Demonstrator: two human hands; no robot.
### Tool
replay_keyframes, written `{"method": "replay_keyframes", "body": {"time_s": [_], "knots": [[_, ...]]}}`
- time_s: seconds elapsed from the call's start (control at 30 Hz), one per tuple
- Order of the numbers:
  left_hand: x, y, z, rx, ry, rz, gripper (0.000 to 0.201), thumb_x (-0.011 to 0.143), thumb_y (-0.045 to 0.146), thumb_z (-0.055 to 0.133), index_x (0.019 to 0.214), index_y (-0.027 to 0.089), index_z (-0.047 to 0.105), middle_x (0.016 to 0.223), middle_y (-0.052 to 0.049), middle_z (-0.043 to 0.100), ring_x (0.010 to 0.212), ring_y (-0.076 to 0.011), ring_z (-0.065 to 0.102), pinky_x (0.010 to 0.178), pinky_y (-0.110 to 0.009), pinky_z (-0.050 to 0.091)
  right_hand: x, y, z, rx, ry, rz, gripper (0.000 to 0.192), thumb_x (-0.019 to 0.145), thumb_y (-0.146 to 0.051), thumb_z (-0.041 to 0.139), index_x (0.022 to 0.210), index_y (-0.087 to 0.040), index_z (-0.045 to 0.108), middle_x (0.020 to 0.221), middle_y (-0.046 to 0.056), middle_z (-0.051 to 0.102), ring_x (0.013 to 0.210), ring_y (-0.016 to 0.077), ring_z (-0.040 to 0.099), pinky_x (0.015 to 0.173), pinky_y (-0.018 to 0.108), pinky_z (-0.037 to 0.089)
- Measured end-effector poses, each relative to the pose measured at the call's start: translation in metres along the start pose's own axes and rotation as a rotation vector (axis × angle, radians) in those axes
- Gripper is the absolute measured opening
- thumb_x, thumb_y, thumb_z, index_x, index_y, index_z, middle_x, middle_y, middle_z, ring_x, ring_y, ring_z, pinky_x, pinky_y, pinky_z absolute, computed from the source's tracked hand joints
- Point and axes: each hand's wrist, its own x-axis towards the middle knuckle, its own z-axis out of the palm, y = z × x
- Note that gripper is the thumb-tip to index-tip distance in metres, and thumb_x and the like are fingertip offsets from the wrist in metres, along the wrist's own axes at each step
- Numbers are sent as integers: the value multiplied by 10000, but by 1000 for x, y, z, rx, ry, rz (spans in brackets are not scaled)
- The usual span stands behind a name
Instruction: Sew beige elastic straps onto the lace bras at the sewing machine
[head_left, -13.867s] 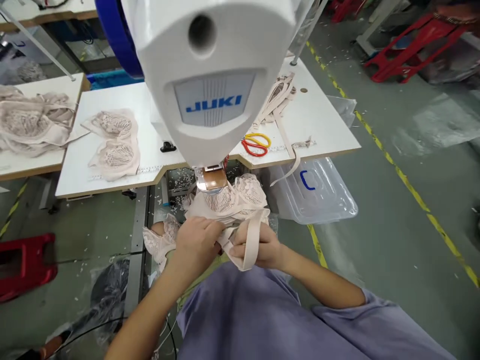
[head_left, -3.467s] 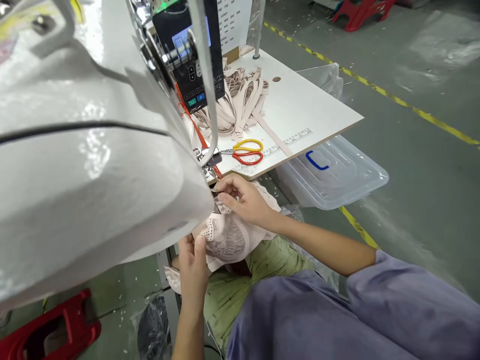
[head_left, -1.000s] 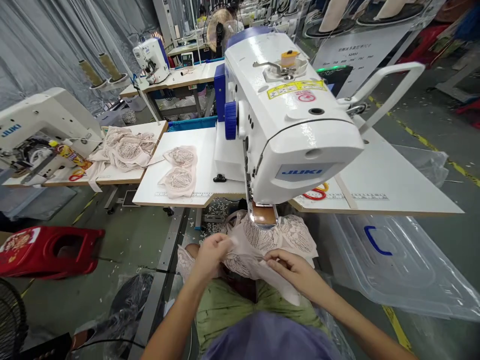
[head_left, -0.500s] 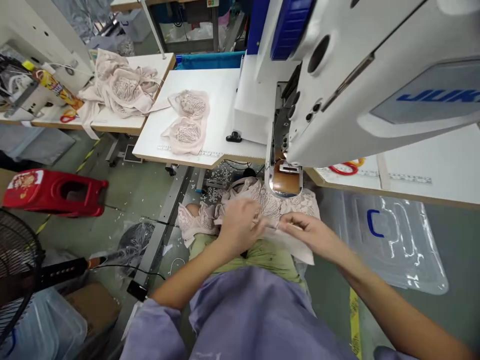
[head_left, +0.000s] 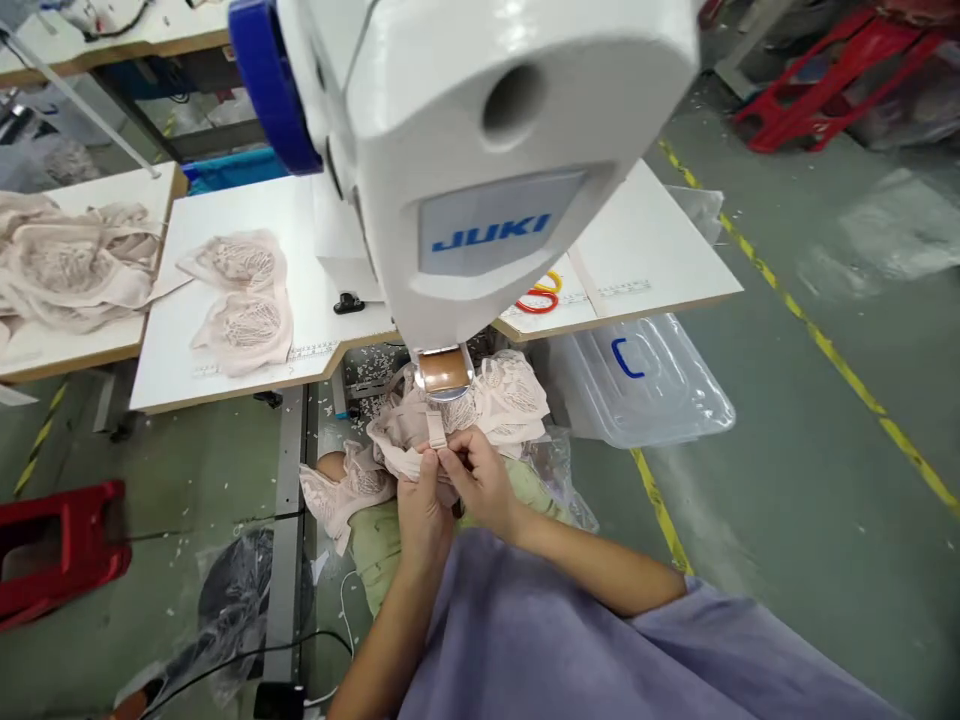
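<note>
A beige lace bra [head_left: 502, 400] lies on my lap under the head of a white JUKI sewing machine [head_left: 480, 170]. My left hand [head_left: 421, 505] and my right hand [head_left: 480, 478] are close together just below the machine's presser foot [head_left: 444, 375]. Both pinch a narrow beige strap [head_left: 435, 430] of the bra and hold it upright between the fingertips. More lace fabric [head_left: 341, 490] hangs down to the left of my knee.
A finished lace bra [head_left: 240, 300] lies on the white table [head_left: 232, 220] at the left, with a pile of more bras [head_left: 67, 265] on the neighbouring table. Red and yellow scissors [head_left: 538, 297] lie right of the machine. A clear plastic bin [head_left: 645, 385] stands on the floor; a red stool [head_left: 52, 550] stands at the left.
The view has swung right and closer to the machine head. My hands have drawn together and now hold the strap end up under the presser foot, where before they spread the lace apart.
</note>
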Motion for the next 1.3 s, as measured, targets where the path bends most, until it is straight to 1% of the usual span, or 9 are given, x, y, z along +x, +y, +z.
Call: {"method": "replay_keyframes", "body": {"time_s": [0.17,0.3,0.4,0.53,0.73,0.9,1.0,1.1,1.3], "knots": [[-6,23,-3,192,38,64,318,928,523,553,933,211,610,886,-25,658,847,-170,622,807,-277,489,4,-4,-19,4,-96,68,337,927,-516,556,793,-208,532,735,-1,588,661,142,542,612,281,459],[-6,49,-15,377,-142,31,354,923,499,570,720,209,566,553,30,544,548,-138,517,596,-257,416,18,-13,-50,-247,-110,-276,285,879,-498,630,902,-216,599,935,72,651,912,223,597,828,380,485],[-7,65,-19,486,-309,-23,370,911,466,593,656,201,554,473,47,460,463,-114,411,518,-251,327,31,-24,-66,-337,-435,-394,303,877,-450,645,1067,-221,588,1043,81,657,960,221,606,818,358,486],[-10,78,-20,601,-437,-42,317,919,440,577,733,184,597,592,32,495,554,-112,413,570,-245,340,39,-34,-76,-317,-758,-299,127,885,-307,597,966,-213,566,672,-46,560,565,107,494,533,234,361],[-4,82,-28,352,-225,-110,281,885,442,660,932,166,670,756,-2,629,588,-89,421,582,-224,348,35,-32,-93,-310,-175,-134,156,944,-343,576,873,-208,605,752,-4,622,589,108,501,557,245,392],[2,71,-14,100,9,-119,357,701,440,833,816,124,715,703,-19,673,546,-73,447,566,-219,386,23,-35,-78,-337,-241,-404,135,977,-278,557,951,-219,676,865,38,703,806,154,641,707,272,502],[2,65,-2,-7,81,-106,372,607,403,898,711,125,674,617,15,622,540,-70,480,555,-199,409,20,-36,-60,-321,-136,-522,115,965,-247,572,987,-204,677,881,52,712,809,154,660,708,274,529],[1,60,3,-64,98,-92,344,621,360,901,694,131,654,580,51,558,559,-65,508,566,-177,428,23,-33,-49,-310,-72,-553,106,951,-210,586,1003,-193,676,899,55,711,824,150,668,724,268,544],[-6,57,1,165,70,-32,299,782,385,796,973,162,742,895,-22,731,845,-146,668,775,-234,521,28,-26,-49,-297,-70,-495,94,942,-213,600,993,-208,679,917,44,717,837,146,671,735,258,547]]}}
